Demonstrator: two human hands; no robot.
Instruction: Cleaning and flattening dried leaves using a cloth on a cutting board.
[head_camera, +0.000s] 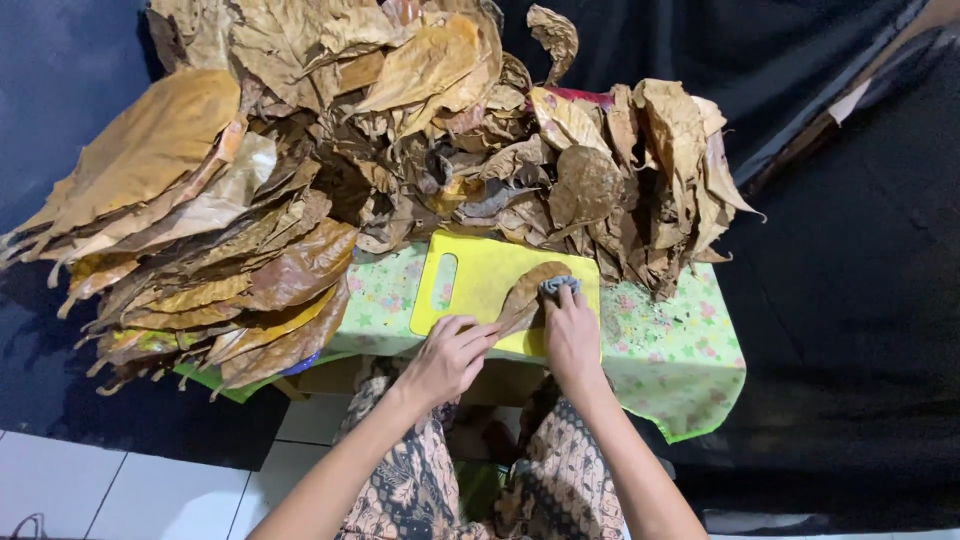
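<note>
Our left hand (447, 355) presses its fingers flat on the end of a dry brown leaf (527, 292) on the yellow board (470, 275). Our right hand (572, 335) holds a grey cloth (558, 286) on it. If we rub too hard, the leaf could tear.
</note>
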